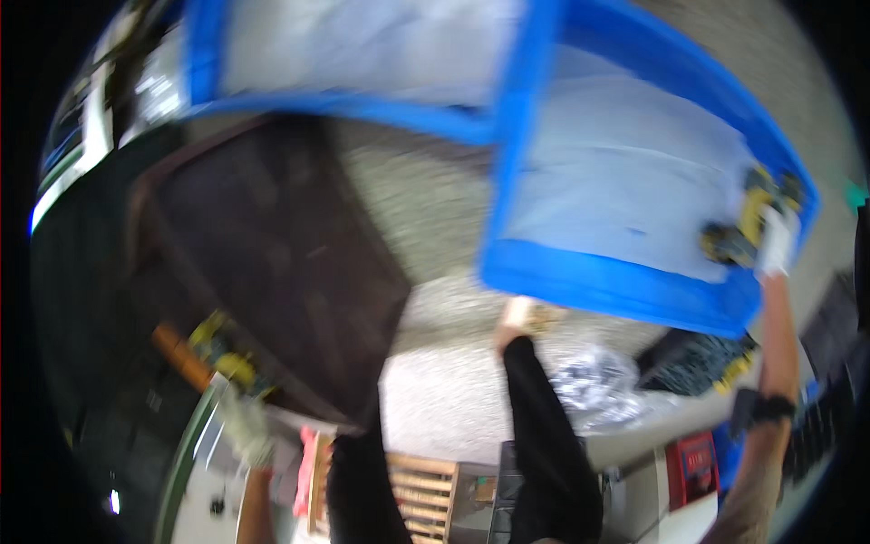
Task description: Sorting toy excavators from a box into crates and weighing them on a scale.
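The right hand (776,243), in a white glove, is closed around a yellow and black power tool (745,222) that rests on the pale panel with a blue frame (625,186), near its right corner. The gloved left hand (243,426) is blurred beside a dark brown wooden board (272,263); I cannot tell its grip.

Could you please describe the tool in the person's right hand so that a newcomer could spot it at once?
Find the big blue-framed panel. At its right corner, the gloved right hand grips a yellow-and-black power tool, the only object lying on its pale sheet.
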`<state>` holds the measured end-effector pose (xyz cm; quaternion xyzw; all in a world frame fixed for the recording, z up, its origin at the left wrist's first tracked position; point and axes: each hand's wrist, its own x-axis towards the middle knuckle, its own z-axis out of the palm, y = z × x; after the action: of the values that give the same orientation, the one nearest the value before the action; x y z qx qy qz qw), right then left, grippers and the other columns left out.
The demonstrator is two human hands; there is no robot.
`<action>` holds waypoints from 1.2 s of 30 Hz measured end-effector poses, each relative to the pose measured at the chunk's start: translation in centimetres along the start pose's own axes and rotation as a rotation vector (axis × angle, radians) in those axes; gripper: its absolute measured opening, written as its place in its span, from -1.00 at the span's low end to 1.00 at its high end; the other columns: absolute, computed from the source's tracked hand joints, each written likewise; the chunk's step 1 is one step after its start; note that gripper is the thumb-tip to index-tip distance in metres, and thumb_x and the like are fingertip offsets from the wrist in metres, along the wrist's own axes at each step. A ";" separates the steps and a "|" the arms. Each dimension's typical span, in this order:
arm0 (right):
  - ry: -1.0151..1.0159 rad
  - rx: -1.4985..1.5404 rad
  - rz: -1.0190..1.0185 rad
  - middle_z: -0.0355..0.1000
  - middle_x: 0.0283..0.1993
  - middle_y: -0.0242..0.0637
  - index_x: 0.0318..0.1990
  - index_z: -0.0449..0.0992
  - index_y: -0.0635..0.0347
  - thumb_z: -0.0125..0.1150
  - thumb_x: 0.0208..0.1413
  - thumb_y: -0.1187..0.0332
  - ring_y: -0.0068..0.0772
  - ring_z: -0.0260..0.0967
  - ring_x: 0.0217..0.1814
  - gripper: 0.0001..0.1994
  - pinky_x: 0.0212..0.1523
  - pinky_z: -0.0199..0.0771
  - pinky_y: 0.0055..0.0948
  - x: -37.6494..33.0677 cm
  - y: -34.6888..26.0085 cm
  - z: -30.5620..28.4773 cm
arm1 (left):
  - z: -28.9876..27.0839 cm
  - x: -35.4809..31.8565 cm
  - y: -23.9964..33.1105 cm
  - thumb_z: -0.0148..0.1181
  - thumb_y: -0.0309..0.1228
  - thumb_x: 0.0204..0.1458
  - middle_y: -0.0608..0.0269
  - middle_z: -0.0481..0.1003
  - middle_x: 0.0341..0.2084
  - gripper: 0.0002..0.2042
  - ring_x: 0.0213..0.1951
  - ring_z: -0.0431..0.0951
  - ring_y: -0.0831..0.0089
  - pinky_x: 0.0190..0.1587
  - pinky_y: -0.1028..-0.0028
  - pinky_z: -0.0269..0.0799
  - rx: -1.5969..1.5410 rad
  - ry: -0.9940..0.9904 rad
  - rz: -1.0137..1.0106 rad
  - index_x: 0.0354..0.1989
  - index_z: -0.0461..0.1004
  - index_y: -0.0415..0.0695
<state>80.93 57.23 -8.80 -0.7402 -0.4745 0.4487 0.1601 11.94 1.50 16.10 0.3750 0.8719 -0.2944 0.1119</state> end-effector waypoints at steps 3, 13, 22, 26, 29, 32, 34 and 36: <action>0.207 -0.215 -0.158 0.47 0.04 -0.23 0.19 0.39 0.31 0.16 0.26 0.36 -0.42 0.45 0.00 -0.61 0.07 0.47 -0.38 -1.3 1.7 -6.8 | -0.7 -0.1 3.4 0.20 -0.34 0.11 -0.28 0.19 0.31 -0.44 0.27 0.26 -0.23 0.34 0.07 0.18 -0.201 -0.014 -0.041 0.32 0.31 -0.16; -0.261 0.625 0.436 0.41 0.09 -0.26 0.29 0.25 0.14 -0.01 0.30 -0.06 -0.32 0.45 0.03 -0.43 0.06 0.52 -0.23 -42.5 -18.8 10.4 | -5.9 -1.7 4.9 0.22 -0.38 0.09 -0.35 0.26 0.20 -0.52 0.22 0.31 -0.25 0.27 0.07 0.27 -0.746 0.079 0.009 0.19 0.36 -0.29; -0.947 0.327 0.124 0.27 0.06 -0.24 0.13 0.24 0.19 0.21 -0.12 0.73 -0.38 0.33 0.14 -0.41 0.19 0.36 -0.37 -57.4 -28.8 33.2 | -4.8 -3.8 1.9 0.09 -0.70 0.12 -0.14 0.31 0.27 -0.48 0.31 0.34 0.02 0.31 0.29 0.32 -2.089 -0.707 -0.039 0.30 0.23 -0.31; -0.949 0.333 0.350 0.34 -0.09 -0.38 0.07 0.28 0.21 0.00 -0.01 0.59 -0.57 0.33 -0.04 -0.58 -0.01 0.38 -0.53 -56.0 -29.1 38.3 | -0.7 -0.9 0.4 -0.18 -0.68 0.25 0.05 0.33 0.28 -0.54 0.28 0.39 0.16 0.30 0.38 0.34 -1.654 -0.475 0.154 0.34 0.20 -0.19; -0.978 0.245 0.238 0.36 -0.11 -0.38 0.05 0.31 0.21 0.00 0.06 0.53 -0.59 0.28 -0.05 -0.65 0.00 0.31 -0.58 -54.6 -27.9 41.7 | 0.5 0.0 0.1 -0.16 -0.43 0.36 0.07 0.38 0.20 -0.62 0.19 0.46 0.28 0.27 0.44 0.35 -1.560 -0.490 -0.101 0.32 0.25 -0.19; -0.999 0.122 0.205 0.37 -0.10 -0.35 0.05 0.34 0.24 0.03 0.12 0.49 -0.56 0.28 -0.02 -0.69 0.06 0.30 -0.55 -51.8 -26.0 45.2 | 0.7 0.7 0.4 -0.10 -0.17 0.37 0.12 0.39 0.15 -0.54 0.15 0.45 0.37 0.25 0.43 0.35 -2.138 -0.649 -0.653 0.31 0.27 -0.20; -0.996 -0.011 0.194 0.39 -0.06 -0.32 0.05 0.36 0.27 0.05 0.14 0.45 -0.52 0.29 0.02 -0.69 0.11 0.28 -0.53 -50.5 -24.0 47.4 | 0.4 1.2 -0.1 -0.07 -0.11 0.36 0.15 0.39 0.12 -0.50 0.12 0.45 0.38 0.25 0.41 0.35 -2.147 -0.666 -0.683 0.31 0.27 -0.20; -1.028 -0.055 0.133 0.41 -0.01 -0.23 0.07 0.36 0.27 0.06 0.11 0.44 -0.43 0.30 0.08 -0.65 0.18 0.24 -0.51 -49.4 -23.0 49.0 | -0.1 1.6 -0.5 -0.05 -0.04 0.34 0.18 0.39 0.09 -0.46 0.10 0.44 0.40 0.25 0.38 0.35 -2.155 -0.673 -0.702 0.31 0.27 -0.20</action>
<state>20.85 17.60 5.02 -0.4564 -0.4555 0.7510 -0.1421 10.50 2.19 15.70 -0.2694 0.6524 0.4941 0.5076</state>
